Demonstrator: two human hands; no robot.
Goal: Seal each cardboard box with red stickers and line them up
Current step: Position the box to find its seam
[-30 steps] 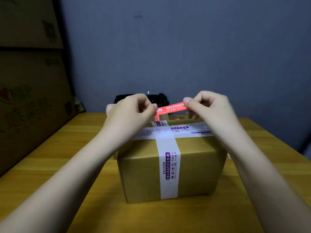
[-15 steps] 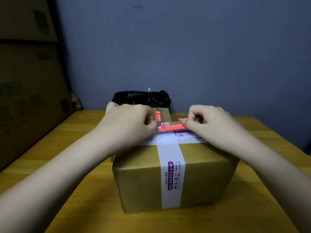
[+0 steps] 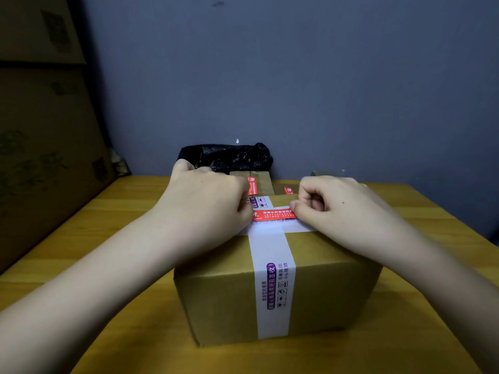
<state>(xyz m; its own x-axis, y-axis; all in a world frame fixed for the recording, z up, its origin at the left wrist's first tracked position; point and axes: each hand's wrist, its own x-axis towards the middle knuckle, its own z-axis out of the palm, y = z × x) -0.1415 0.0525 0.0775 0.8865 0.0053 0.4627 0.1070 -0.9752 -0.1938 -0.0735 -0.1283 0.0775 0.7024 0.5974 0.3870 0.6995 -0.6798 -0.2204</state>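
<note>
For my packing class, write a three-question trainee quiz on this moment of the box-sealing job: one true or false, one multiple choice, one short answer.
1. True or false: the red sticker lies on top of the front cardboard box, across its white tape.
2. What holds the sticker's ends? A) the left hand only B) the right hand only C) both hands
3. What dark thing sits by the wall behind the boxes?

Key
1. True.
2. C: each hand's fingers pinch one end.
3. A black plastic bag.
</note>
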